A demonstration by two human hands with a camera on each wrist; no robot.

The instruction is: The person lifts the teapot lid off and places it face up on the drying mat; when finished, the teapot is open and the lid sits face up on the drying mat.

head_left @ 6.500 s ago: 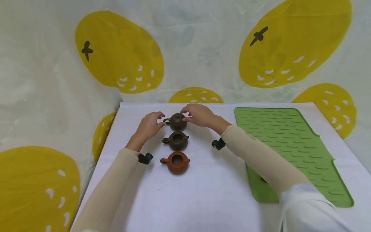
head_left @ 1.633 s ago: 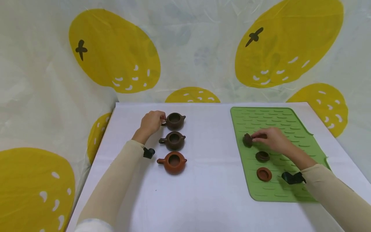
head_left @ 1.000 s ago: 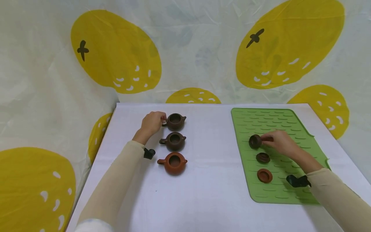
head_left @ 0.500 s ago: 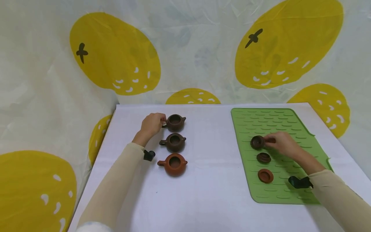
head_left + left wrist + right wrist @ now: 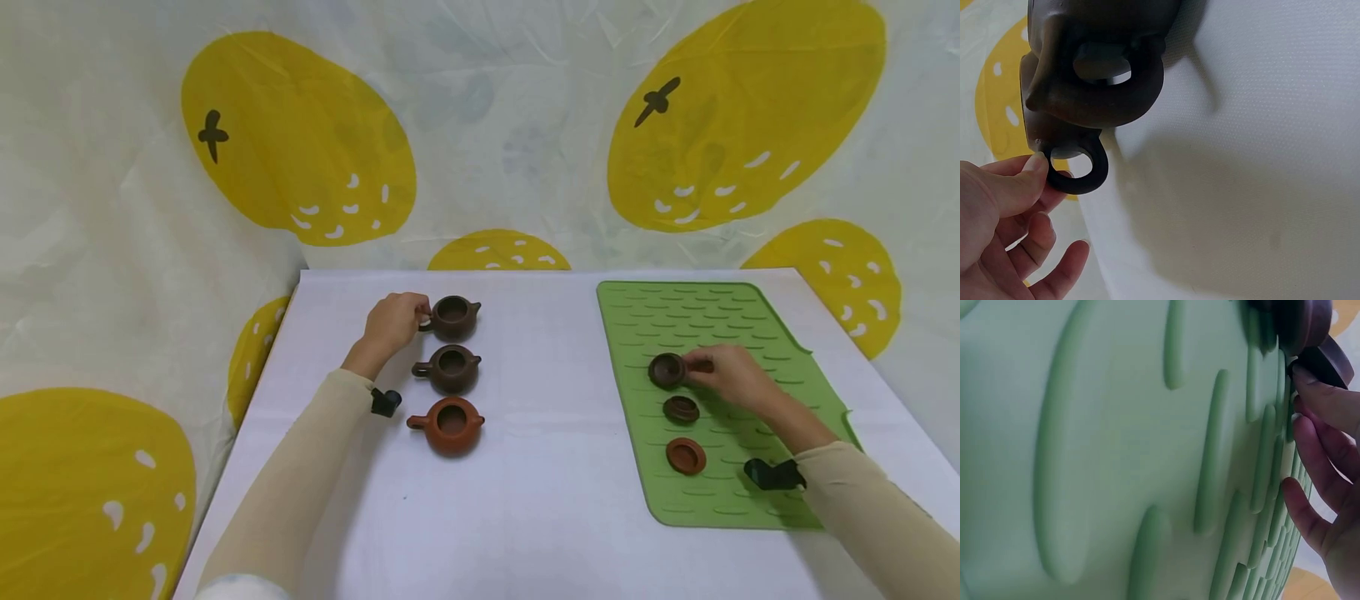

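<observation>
- The step in hand looked like setting the dark brown lid (image 5: 667,369) down on the green ribbed mat (image 5: 780,500), at the far end of a row with two other lids. To do it well, I judged the lid should be lowered flat, knob side down like its neighbours, in line with them and clear of the middle brown lid (image 5: 681,408), and the fingers slipped away sideways so it did not tip on the ridges.
- The right hand (image 5: 731,377) pinched the dark brown lid by its edge, thumb and forefinger closed on it, the other fingers loosely curled against the mat. In the right wrist view a fingertip (image 5: 1325,400) pressed the lid's rim; whether the lid already rested fully on the mat could not be told.
- The dark brown lid lay on the mat's middle part, just beyond the middle lid; the reddish lid (image 5: 686,456) lay nearest the person, all three apart from one another.
- The left hand (image 5: 392,321) pinched the ring handle (image 5: 1079,169) of the farthest dark teapot (image 5: 452,316), thumb tip against the ring, remaining fingers curled under and idle. It seemed to steady the open pot on the white table (image 5: 525,517).
- Left of the mat, that teapot headed a row with a brown teapot (image 5: 450,367) and a reddish teapot (image 5: 448,423), all without lids.
</observation>
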